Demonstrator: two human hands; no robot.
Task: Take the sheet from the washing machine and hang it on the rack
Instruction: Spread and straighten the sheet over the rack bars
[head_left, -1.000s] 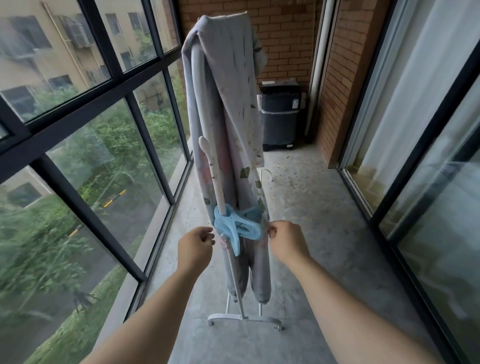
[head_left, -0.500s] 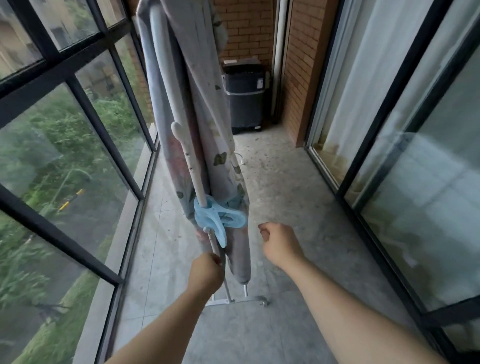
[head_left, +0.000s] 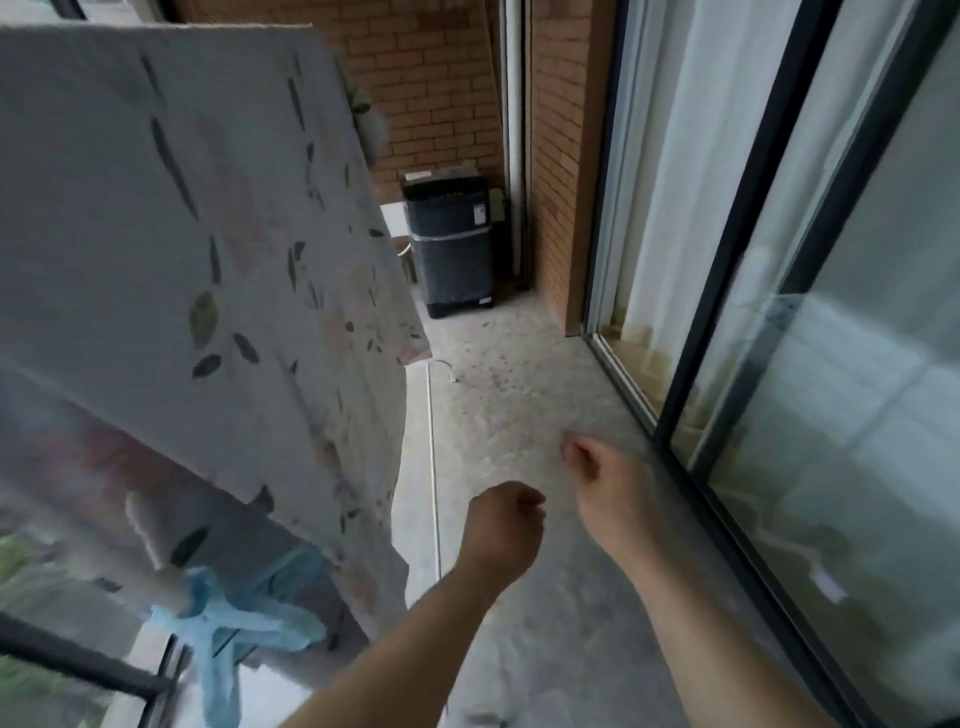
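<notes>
Grey speckled concrete floor (head_left: 519, 415), red brick end wall (head_left: 441, 93), dark-framed glass doors (head_left: 831, 364) on your right. Pale grey leaf-print sheet (head_left: 182, 234) hung flat over the white rack (head_left: 139, 519) at left, with a blurred light-blue plastic clip (head_left: 223, 629) low on it. Black washing machine (head_left: 449, 244) stood at the far wall. Your left hand (head_left: 501, 530) and right hand (head_left: 597, 478) were clenched, empty.

My left hand (head_left: 501, 530) and right hand (head_left: 602, 478) hung over the concrete floor (head_left: 545, 374), fingers curled, holding nothing, both clear of the leaf-print sheet (head_left: 182, 234) draped on the rack (head_left: 145, 525) to my left. A blue clip (head_left: 223, 634) sat low there, blurred. The dark washing machine (head_left: 449, 244) stood against the brick wall (head_left: 431, 93).
</notes>
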